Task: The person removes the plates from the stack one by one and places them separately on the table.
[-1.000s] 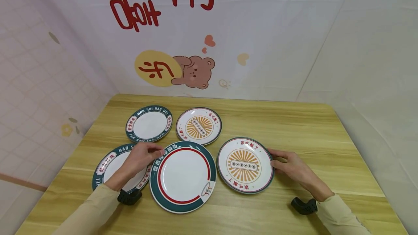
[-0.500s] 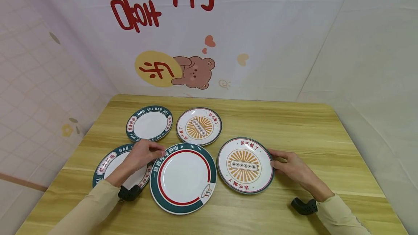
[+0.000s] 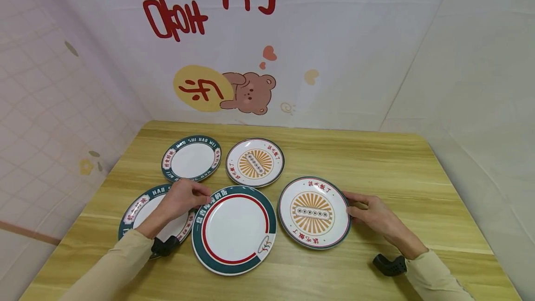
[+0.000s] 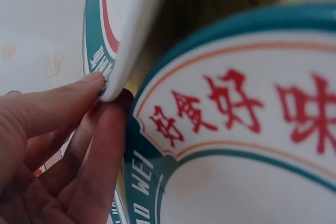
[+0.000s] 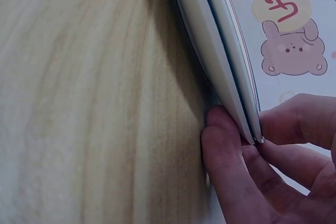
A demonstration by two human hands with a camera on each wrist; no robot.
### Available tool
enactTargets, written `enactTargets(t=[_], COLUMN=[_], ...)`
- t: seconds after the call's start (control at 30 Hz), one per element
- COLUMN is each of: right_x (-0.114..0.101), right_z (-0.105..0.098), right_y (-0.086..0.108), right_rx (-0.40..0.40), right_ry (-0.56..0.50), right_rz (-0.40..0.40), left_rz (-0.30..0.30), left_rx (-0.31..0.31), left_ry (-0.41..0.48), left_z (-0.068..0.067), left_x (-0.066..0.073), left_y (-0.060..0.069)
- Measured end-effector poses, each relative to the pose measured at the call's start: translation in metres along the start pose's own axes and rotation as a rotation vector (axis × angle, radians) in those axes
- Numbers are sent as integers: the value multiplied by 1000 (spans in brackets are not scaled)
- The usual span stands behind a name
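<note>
In the head view my left hand (image 3: 181,198) pinches the upper left rim of a plate with a green band and red ring (image 3: 235,229); the left wrist view has thumb on top and fingers under that rim (image 4: 111,85). My right hand (image 3: 374,213) grips the right edge of a sunburst plate (image 3: 312,212). Seen from the right wrist, two stacked plate edges (image 5: 226,51) lie between the thumb and fingers of this hand (image 5: 278,166). Beneath my left forearm is a green-rimmed plate (image 3: 135,212), partly hidden.
Another green-rimmed plate (image 3: 191,158) lies at the back left of the wooden table (image 3: 355,152). Beside it is a smaller sunburst plate (image 3: 255,162). A printed cloth wall (image 3: 334,36) stands behind the table.
The red-ringed plate's far edge has shifted slightly toward me, and my left hand has moved slightly with it. My right hand and its sunburst plate look nearly unmoved.
</note>
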State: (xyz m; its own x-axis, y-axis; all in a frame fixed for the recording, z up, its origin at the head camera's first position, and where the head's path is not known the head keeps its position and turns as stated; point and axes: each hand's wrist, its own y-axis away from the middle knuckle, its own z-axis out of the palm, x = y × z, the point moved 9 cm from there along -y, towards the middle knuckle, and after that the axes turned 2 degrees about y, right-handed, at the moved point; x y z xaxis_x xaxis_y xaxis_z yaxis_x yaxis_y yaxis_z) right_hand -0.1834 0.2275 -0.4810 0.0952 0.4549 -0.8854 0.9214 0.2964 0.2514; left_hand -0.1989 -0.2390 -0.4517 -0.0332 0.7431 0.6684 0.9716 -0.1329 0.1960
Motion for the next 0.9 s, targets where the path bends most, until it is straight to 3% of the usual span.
enactTargets(t=[0.23, 0.4, 0.5, 0.57, 0.9], right_x=[0, 2, 3, 2, -3], right_z=[1, 0, 0, 0, 1], right_y=[2, 2, 2, 1, 1], right_rx=[-6, 5, 14, 13, 6], right_ry=[7, -2, -4, -1, -10], right_rz=[-14, -2, -2, -14, -69], left_rz=[23, 71, 114, 137, 176], left_rx=[10, 93, 145, 147, 44], left_ry=[-83, -90, -35, 22, 254], left_z=[0, -7, -9, -6, 21], left_x=[6, 17, 26, 32, 65], left_y=[1, 7, 13, 16, 23])
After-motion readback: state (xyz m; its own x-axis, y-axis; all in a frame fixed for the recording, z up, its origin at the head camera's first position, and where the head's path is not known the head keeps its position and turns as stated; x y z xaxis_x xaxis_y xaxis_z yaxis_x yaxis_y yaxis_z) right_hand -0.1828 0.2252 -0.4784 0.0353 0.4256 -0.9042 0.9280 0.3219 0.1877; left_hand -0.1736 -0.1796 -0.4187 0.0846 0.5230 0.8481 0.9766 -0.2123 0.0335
